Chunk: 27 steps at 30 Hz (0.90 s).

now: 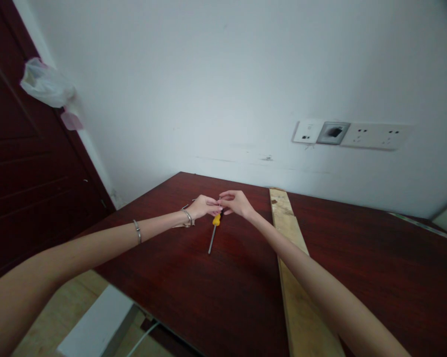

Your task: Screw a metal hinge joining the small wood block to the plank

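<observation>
Over the dark red table, my left hand [205, 205] and my right hand [236, 202] meet with their fingertips together. Both are closed in a pinch around something too small to make out. Just below them a screwdriver [216, 221] with a yellow and black handle lies on the table, its metal shaft angled toward me. My fingers partly cover the handle's far end. Behind my left wrist, small thin dark pieces [185, 206] rest on the table, and a flat beige scrap [191, 223] shows from under that wrist.
A long wooden board [292, 233] lies across the table [193, 282], passing beneath my right forearm. The white wall behind carries a row of sockets [368, 136]. At the left are a dark red door [30, 163] and a hanging plastic bag [48, 84]. A white box [96, 322] stands below the table edge.
</observation>
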Each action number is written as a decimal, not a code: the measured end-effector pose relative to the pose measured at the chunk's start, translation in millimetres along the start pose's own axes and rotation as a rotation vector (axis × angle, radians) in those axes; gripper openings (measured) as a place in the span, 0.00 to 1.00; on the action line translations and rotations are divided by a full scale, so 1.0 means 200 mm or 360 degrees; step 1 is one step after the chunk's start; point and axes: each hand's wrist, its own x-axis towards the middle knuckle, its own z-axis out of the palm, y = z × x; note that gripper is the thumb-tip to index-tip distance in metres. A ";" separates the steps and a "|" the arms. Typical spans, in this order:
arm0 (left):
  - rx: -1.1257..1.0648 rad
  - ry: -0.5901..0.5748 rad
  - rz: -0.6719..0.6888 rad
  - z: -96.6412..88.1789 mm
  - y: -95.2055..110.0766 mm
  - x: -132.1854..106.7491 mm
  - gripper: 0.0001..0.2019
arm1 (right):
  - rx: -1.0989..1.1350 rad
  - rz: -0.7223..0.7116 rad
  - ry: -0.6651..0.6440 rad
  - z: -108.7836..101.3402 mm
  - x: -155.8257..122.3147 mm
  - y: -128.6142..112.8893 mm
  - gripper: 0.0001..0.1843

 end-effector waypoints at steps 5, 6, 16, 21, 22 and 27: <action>-0.0089 0.0018 -0.0038 -0.02 0.00 0.01 0.18 | 0.0181 0.0062 -0.0043 -0.02 0.00 0.00 0.08; -0.0102 0.0005 -0.0044 -0.02 0.00 0.01 0.18 | 0.0194 0.0071 -0.0039 -0.02 0.00 0.00 0.08; -0.0288 0.0002 -0.0123 -0.07 0.00 0.02 0.08 | 0.0059 0.0135 0.0027 -0.03 0.06 0.03 0.04; -0.0093 0.0339 -0.0189 -0.17 0.01 0.11 0.03 | -0.0184 0.0137 0.0053 -0.03 0.06 0.04 0.09; -0.0042 0.0416 -0.0199 -0.20 0.01 0.13 0.03 | -0.0259 0.0132 0.0059 -0.05 0.05 0.04 0.10; 0.0140 0.0675 -0.0312 -0.44 -0.02 0.23 0.02 | -0.0755 0.0060 0.0161 -0.22 -0.05 0.04 0.14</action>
